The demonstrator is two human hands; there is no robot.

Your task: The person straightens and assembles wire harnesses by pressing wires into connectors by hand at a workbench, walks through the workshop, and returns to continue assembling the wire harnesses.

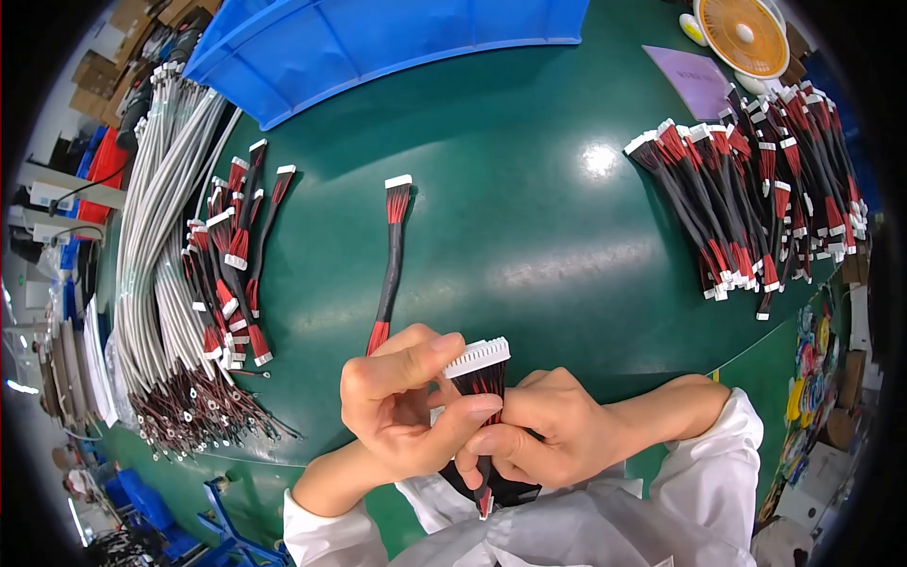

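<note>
A short wire harness (479, 381) with red and black wires and a wide white connector is held upright in front of my chest. My left hand (406, 402) pinches it at the connector's left edge and on the wires below. Lower down, the fingers of my right hand (539, 430) are closed around the same harness. Its small lower connector (486, 507) pokes out beneath my hands. Just beyond my left hand, a second harness (391, 255) lies on the green table, its near end hidden behind that hand.
A blue bin (397, 38) stands at the far edge. Grey cables (156, 246) with ring terminals lie at left beside a small harness pile (227, 265). A larger harness pile (756, 189) sits at right, near a purple card (688, 80) and an orange fan (744, 36).
</note>
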